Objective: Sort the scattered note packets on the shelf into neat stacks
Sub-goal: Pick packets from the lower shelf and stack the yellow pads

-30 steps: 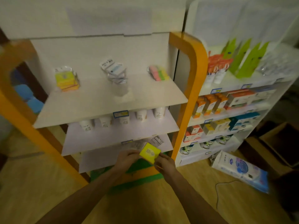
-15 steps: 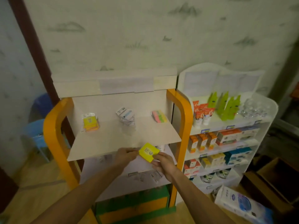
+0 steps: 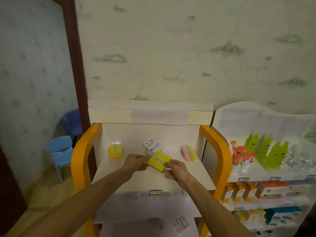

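Note packets are the matter here, and one of them, a flat square yellow note packet (image 3: 159,161) with a small round printed label on its face, is held up between both hands above the top shelf (image 3: 193,175) of an orange-framed white shelving unit. The left hand (image 3: 136,162) pinches the packet's left edge with fingers curled toward it, and the right hand (image 3: 177,170) grips its lower right corner, thumb on top and fingers below. The packet is tilted, with one corner pointing away from the person.

On the shelf behind the hands lie three groups, well apart from one another. At the left stands a small stack of yellow and orange note packets in clear wrap (image 3: 115,151). Near the middle, just beyond the held packet, sits a loose heap of white and pale blue packets (image 3: 152,146), lying askew. At the right lies a striped pink, green and yellow pad packet (image 3: 189,153), close to the orange side rail (image 3: 217,151).

A lower white shelf (image 3: 130,209) shows beneath the forearms; items on it are too blurred to tell. Beside the unit to the right stands a white rack (image 3: 266,175) carrying green bottles (image 3: 266,150), orange tubes (image 3: 241,155) and boxed goods. At the far left are two blue plastic chairs (image 3: 59,151) against the wall.
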